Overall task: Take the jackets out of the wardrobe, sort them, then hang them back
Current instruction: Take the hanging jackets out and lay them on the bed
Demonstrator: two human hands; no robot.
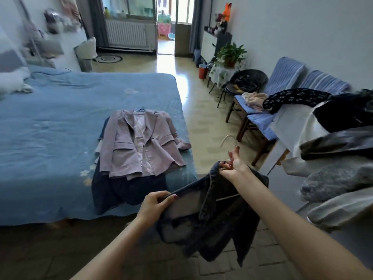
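A dark denim jacket (pixel 212 219) hangs in the air in front of me, off the bed's near corner. My left hand (pixel 155 203) pinches its front edge. My right hand (pixel 232 164) grips its collar together with a pale hanger whose hook (pixel 227 138) sticks up behind the fingers. On the blue bed (pixel 50 138) a pink blazer (pixel 139 144) lies flat on top of a dark navy garment (pixel 121 193). More jackets (pixel 339 168) are piled at the right edge of the view, black, grey and white ones.
Blue-cushioned chairs (pixel 260 122) stand along the right wall with clothes on them, beside a black round chair (pixel 246 81) and a potted plant (pixel 230 55). A tiled aisle runs between bed and chairs to a balcony door (pixel 165 25).
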